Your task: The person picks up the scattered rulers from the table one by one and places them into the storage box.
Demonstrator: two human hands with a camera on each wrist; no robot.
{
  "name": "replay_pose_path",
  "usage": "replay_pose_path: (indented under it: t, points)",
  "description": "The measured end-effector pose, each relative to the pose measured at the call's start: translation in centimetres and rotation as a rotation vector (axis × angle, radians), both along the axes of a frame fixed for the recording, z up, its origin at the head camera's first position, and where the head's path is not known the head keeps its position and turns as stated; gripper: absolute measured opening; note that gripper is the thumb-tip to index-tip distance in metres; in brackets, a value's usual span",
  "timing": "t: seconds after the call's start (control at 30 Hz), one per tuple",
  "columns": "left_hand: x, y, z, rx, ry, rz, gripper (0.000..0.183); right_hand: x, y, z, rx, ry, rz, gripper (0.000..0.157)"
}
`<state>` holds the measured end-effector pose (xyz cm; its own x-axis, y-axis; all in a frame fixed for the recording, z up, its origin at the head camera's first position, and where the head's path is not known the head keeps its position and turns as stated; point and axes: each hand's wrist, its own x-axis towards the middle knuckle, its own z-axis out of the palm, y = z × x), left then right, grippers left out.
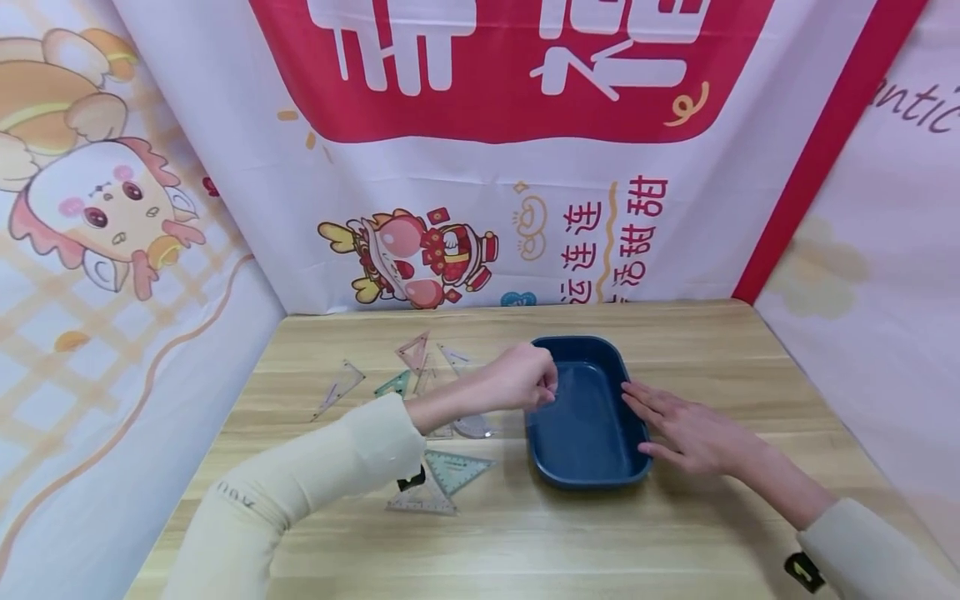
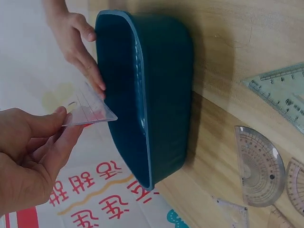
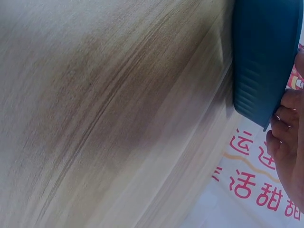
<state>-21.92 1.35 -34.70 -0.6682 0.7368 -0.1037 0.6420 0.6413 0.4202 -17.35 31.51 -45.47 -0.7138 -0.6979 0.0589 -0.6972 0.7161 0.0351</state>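
Observation:
My left hand [image 1: 525, 379] is over the left side of a dark blue tray [image 1: 588, 482]. Between thumb and fingers it pinches a clear set square [image 2: 92, 108], seen plainly in the left wrist view, one corner pointing toward the tray. My right hand [image 1: 686, 429] rests on the tray's right rim with its fingers extended. In the right wrist view, the fingers [image 3: 284, 124] touch the rim from outside. The head view hides most of the held set square behind the left hand.
Left of the tray lie several loose drawing tools: a green set square [image 1: 457, 472], a clear set square [image 1: 420, 498], a pink one [image 1: 414, 352] and a protractor [image 2: 260, 166]. Printed cloth [image 1: 450, 167] hangs behind the wooden table [image 1: 600, 550].

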Motion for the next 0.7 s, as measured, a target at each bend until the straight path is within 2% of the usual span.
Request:
replay_pose_path:
  t: [0.27,0.43,0.6,0.7]
  points:
    - [-0.2,2.2,0.1,-0.074,0.061,-0.089,0.01,-0.2,-0.2,0.1,0.019,-0.012,-0.015,0.072]
    - [-0.1,3.6,0.2,-0.131,0.084,-0.135,0.013,-0.1,-0.3,0.2,0.02,-0.023,-0.014,0.072]
    - [0.1,4.7,0.1,-0.18,0.092,-0.203,0.013,-0.1,-0.4,0.3,0.024,-0.035,-0.017,0.072]
    - [0.0,5.1,-0.3,-0.183,0.069,-0.244,0.011,-0.1,-0.3,0.4,0.026,-0.034,-0.015,0.072]
